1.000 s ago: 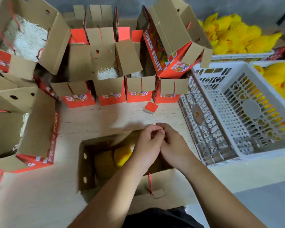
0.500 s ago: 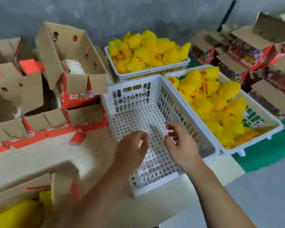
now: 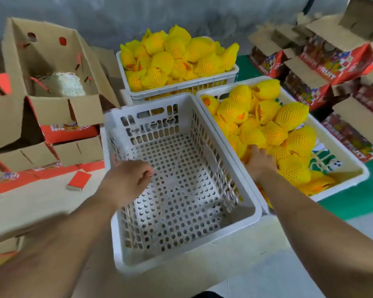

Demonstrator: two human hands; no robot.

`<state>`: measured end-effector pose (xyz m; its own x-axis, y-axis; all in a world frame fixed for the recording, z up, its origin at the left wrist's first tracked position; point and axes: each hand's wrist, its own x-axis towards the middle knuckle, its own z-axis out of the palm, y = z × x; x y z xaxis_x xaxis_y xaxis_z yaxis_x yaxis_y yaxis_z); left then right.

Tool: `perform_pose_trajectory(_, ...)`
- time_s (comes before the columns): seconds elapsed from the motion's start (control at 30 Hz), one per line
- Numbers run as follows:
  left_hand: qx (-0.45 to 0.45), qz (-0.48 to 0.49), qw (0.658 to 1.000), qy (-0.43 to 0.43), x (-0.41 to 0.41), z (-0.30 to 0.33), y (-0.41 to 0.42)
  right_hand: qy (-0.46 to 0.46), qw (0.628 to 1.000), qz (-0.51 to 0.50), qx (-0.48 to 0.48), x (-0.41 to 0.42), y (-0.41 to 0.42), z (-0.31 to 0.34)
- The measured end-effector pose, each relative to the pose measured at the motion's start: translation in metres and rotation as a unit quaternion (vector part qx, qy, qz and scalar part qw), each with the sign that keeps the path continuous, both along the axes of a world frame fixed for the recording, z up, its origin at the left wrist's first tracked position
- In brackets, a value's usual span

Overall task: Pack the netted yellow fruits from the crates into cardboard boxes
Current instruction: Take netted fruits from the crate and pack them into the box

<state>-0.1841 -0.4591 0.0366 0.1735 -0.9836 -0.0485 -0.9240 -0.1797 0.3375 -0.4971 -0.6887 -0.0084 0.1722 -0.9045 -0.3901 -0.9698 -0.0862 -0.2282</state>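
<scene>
Right under the right hand (image 3: 259, 160) sit the netted yellow fruits (image 3: 269, 125) in their white crate (image 3: 340, 186); its grip rests on them, fingers hidden, so can't tell if it's grabbing. Left hand (image 3: 127, 181) hovers loosely curled, holding nothing, over the bare crate (image 3: 181, 246).

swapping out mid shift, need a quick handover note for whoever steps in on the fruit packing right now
Left hand: over the empty white crate, fingers loosely curled, holding nothing.
Right hand: in the right crate, on the netted fruits; its fingers are hidden, so no grip confirmed.
Back crate: heaped full with fruit.
Open cardboard boxes stand on the left, more boxes stacked on the right.
Done: the near crate is emptied.
Left: pick fruit from the right crate, then the back one, and pack the boxes.
</scene>
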Motion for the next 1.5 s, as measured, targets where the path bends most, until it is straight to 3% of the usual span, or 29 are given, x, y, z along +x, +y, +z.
perform_pose_trajectory(0.1,-0.018,0.033,0.999,-0.015,0.017,-0.002,-0.007,0.001,1.000,0.008,0.001,-0.002,0.007,-0.001)
perform_pose_trajectory(0.27,-0.059,0.050,0.997,-0.022,0.018,-0.013,-0.003,0.029,0.994,0.046,0.093,-0.026,0.014,0.012)
perform_pose_trajectory(0.37,-0.054,0.055,0.996,-0.041,0.019,-0.011,-0.006,0.028,0.993,0.077,0.082,-0.030,0.016,0.017)
perform_pose_trajectory(0.47,-0.031,0.048,0.996,-0.071,0.017,-0.011,-0.008,-0.141,0.988,-0.060,0.014,-0.032,0.024,0.021)
perform_pose_trajectory(0.6,-0.010,0.065,0.995,-0.070,0.017,-0.011,-0.010,-0.361,0.889,-0.261,-0.101,-0.031,0.035,0.042)
perform_pose_trajectory(0.7,-0.001,0.057,0.997,-0.045,0.015,-0.010,-0.012,-0.476,0.821,-0.313,-0.040,0.005,0.053,0.072)
perform_pose_trajectory(0.8,-0.029,0.065,0.997,0.043,0.008,-0.008,-0.001,-0.511,0.827,-0.234,0.012,0.055,0.082,0.091)
perform_pose_trajectory(0.9,-0.112,0.085,0.962,0.232,-0.020,0.001,0.005,-0.546,0.820,-0.165,0.054,0.097,0.106,0.098)
perform_pose_trajectory(0.97,-0.110,0.042,0.919,0.376,-0.049,0.006,-0.003,-0.559,0.791,-0.131,0.213,0.115,0.121,0.095)
perform_pose_trajectory(1.03,-0.118,0.028,0.878,0.464,-0.073,0.004,-0.014,-0.542,0.766,-0.091,0.333,0.117,0.130,0.082)
perform_pose_trajectory(1.07,-0.132,0.050,0.864,0.484,-0.078,0.002,-0.017,-0.531,0.774,-0.076,0.337,0.114,0.131,0.078)
perform_pose_trajectory(1.13,-0.155,0.109,0.853,0.487,-0.080,-0.003,-0.017,-0.506,0.824,-0.042,0.251,0.097,0.118,0.074)
perform_pose_trajectory(1.23,-0.153,0.180,0.821,0.520,-0.081,-0.012,-0.013,-0.416,0.908,-0.030,-0.035,0.058,0.057,0.066)
perform_pose_trajectory(1.3,-0.131,0.223,0.793,0.551,-0.085,-0.014,-0.012,-0.282,0.944,-0.006,-0.169,0.030,0.004,0.048)
perform_pose_trajectory(1.4,-0.101,0.307,0.728,0.605,-0.094,-0.013,-0.011,-0.109,0.986,0.009,-0.129,0.002,-0.049,0.006)
perform_pose_trajectory(1.5,-0.072,0.364,0.688,0.624,-0.095,-0.018,-0.002,-0.096,0.990,0.010,-0.099,-0.002,-0.055,-0.025)
